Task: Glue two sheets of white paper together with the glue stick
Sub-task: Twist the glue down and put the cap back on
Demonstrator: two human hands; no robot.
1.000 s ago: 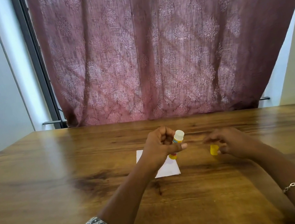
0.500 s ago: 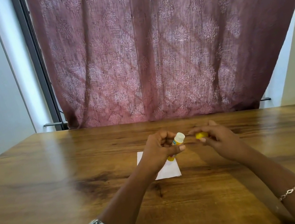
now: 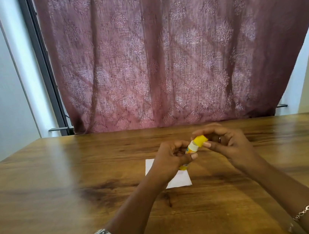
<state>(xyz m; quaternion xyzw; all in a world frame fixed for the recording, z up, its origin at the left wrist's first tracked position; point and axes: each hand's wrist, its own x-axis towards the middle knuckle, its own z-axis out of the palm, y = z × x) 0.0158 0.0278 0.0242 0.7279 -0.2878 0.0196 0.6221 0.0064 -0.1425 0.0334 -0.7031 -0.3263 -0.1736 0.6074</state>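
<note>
My left hand (image 3: 172, 159) grips a yellow glue stick (image 3: 191, 148), tilted up to the right above the table. Its white neck shows below the yellow cap (image 3: 201, 140), which sits on the stick's top end. My right hand (image 3: 226, 143) pinches that cap with thumb and fingertips. Under my left hand lies white paper (image 3: 180, 179) flat on the wooden table (image 3: 60, 189); my hand and wrist cover much of it. I cannot tell whether it is one sheet or two stacked.
A dark pink patterned curtain (image 3: 161, 56) hangs behind the table's far edge. A pale wall and a grey window frame (image 3: 43, 63) stand at the left. Bare wood lies to the left and right of the paper.
My right hand carried the yellow cap from the table on the right up to the glue stick. The cap now sits on the stick's white tip. My left hand stayed over the paper.
</note>
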